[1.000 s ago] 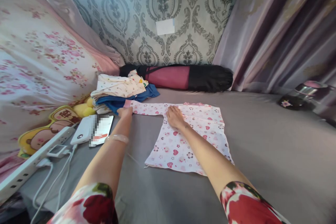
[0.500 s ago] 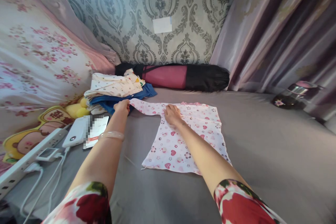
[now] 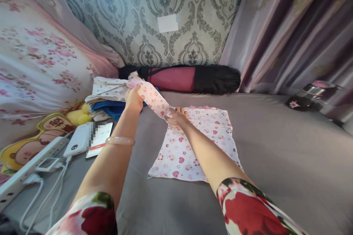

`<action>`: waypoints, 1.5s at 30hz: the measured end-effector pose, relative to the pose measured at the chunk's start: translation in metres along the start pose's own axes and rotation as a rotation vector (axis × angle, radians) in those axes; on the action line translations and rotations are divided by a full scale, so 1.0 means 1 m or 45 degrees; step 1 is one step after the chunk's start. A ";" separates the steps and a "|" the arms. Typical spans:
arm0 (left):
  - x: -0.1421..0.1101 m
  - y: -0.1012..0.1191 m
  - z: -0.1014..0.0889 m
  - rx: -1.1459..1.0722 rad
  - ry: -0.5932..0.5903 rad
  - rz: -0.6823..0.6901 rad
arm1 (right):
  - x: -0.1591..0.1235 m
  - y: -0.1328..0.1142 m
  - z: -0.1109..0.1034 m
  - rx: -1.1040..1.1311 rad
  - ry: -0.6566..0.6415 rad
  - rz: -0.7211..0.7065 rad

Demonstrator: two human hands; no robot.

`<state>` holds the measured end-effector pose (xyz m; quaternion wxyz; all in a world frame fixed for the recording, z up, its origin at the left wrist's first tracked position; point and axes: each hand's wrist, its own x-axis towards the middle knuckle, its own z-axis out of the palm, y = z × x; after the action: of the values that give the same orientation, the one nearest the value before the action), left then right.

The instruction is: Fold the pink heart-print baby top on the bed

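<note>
A small white shirt (image 3: 190,150) printed with pink hearts and flowers lies spread on the grey bed sheet. My left hand (image 3: 134,97) is closed around the end of its long sleeve, lifted off the sheet near a pile of folded clothes (image 3: 106,90). The sleeve (image 3: 154,97) stretches taut and slanting between my two hands. At the sleeve's base my right hand (image 3: 178,116) pinches the fabric, its thumb towards the sleeve and the other fingers partly hidden. Pink ruffled trim shows along the shirt's far edge.
Behind lies a pink and black rolled bag (image 3: 172,79) against the patterned wall. On the left are a phone (image 3: 100,141), a white power bank (image 3: 78,140), a power strip (image 3: 33,169) with cables and a yellow plush toy (image 3: 27,150). A dark glass kettle (image 3: 307,95) stands far right.
My left hand has raised the sleeve end up and away from the sheet, now in front of the folded clothes. My right hand has gone from lying on the shirt to pinching the sleeve's base.
</note>
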<state>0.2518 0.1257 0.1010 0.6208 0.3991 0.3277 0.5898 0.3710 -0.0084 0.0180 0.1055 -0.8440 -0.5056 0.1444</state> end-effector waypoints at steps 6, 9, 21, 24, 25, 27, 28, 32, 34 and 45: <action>-0.032 -0.007 0.029 0.090 -0.026 0.129 | 0.001 0.007 -0.012 0.373 -0.079 -0.045; -0.045 -0.018 0.041 0.233 -0.009 0.170 | -0.002 0.030 -0.019 1.106 0.089 -0.025; -0.130 -0.079 0.105 0.656 -0.173 0.254 | -0.061 0.147 -0.034 2.555 0.198 0.505; -0.148 -0.097 0.112 0.748 -0.290 0.267 | -0.066 0.155 -0.028 2.643 0.180 0.462; -0.152 -0.105 0.113 0.779 -0.342 0.258 | -0.065 0.156 -0.026 2.655 0.195 0.453; -0.159 -0.120 0.111 0.822 -0.512 0.195 | -0.062 0.157 -0.024 2.658 0.225 0.471; -0.161 -0.128 0.109 0.829 -0.616 0.146 | -0.060 0.157 -0.024 2.657 0.236 0.494; -0.167 -0.149 0.096 0.781 -0.972 0.018 | -0.057 0.157 -0.027 2.690 0.212 0.530; -0.165 -0.148 0.087 0.784 -1.029 0.056 | -0.058 0.156 -0.030 2.731 0.207 0.465; -0.113 -0.110 0.030 1.333 -0.494 0.300 | -0.053 0.145 -0.025 2.632 0.384 0.668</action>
<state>0.3202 0.0114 0.0108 0.3190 0.7885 0.4096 0.3298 0.4749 -0.1237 0.0016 0.7946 -0.4372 0.0764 0.4143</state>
